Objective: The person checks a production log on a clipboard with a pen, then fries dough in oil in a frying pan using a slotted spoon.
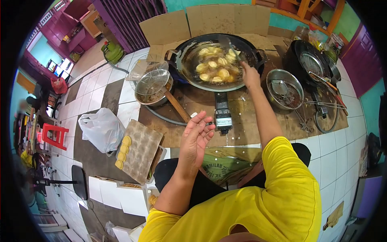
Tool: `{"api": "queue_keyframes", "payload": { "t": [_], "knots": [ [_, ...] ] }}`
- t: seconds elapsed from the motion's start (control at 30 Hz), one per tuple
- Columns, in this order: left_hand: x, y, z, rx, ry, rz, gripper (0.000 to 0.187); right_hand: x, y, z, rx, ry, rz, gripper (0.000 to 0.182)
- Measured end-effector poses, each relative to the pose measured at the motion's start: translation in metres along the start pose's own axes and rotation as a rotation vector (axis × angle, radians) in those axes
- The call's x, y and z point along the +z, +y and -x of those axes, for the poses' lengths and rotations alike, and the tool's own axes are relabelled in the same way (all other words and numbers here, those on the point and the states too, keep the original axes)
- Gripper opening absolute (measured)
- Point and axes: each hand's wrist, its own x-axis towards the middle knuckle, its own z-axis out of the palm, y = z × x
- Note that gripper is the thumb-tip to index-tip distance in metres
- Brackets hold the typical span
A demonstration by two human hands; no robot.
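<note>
Near the right side of a wide black wok [182, 60], my right hand [250, 76] is closed around the handle of a metal spatula [231, 46], whose blade reaches over the oil toward the far side. Several pale yellow, half-moon pastries [213, 64] float in the bubbling oil. My left hand [196, 135] is raised in front of the stove, palm up, fingers loosely curled and apart, holding nothing. Just beyond it are the gas stove's control [223, 117] and the wooden handle [177, 105] of a wire strainer [152, 80] resting over a metal pot [141, 97].
To the left, a board [141, 147] carries a row of uncooked pastries [123, 152] beside a white plastic bag [101, 128]. A steel pot [275, 76] with utensils and a black pan [291, 56] stand at right. Cardboard [225, 20] shields the back; a green gas cylinder [113, 52] stands behind.
</note>
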Motion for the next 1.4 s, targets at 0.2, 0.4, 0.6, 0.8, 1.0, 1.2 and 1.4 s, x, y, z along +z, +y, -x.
{"api": "queue_keyframes", "payload": {
  "t": [0.2, 0.4, 0.6, 0.8, 1.0, 1.2, 1.4],
  "knots": [
    [0.008, -0.007, 0.000, -0.052, -0.027, 0.087, 0.036, -0.020, 0.050, -0.026, 0.119, -0.054, 0.184, 0.033],
    [0.012, -0.012, -0.001, -0.073, -0.051, 0.100, 0.036, 0.006, 0.044, -0.021, 0.289, -0.236, -0.132, 0.036],
    [0.006, -0.010, -0.007, -0.043, -0.003, 0.054, 0.035, 0.047, 0.011, -0.005, -0.078, -0.218, 0.141, 0.037],
    [0.001, -0.005, -0.003, -0.025, 0.007, 0.028, 0.035, -0.013, -0.008, 0.017, -0.117, -0.160, 0.094, 0.034],
    [0.003, -0.005, 0.002, -0.043, -0.009, 0.064, 0.036, -0.039, 0.026, -0.013, 0.027, -0.150, 0.289, 0.030],
    [0.005, -0.004, 0.004, -0.035, -0.047, 0.066, 0.037, -0.031, 0.051, 0.003, 0.202, -0.302, 0.035, 0.034],
    [0.004, -0.007, 0.003, -0.028, -0.045, 0.053, 0.037, -0.009, 0.026, 0.059, 0.163, -0.342, -0.125, 0.030]
  ]
}}
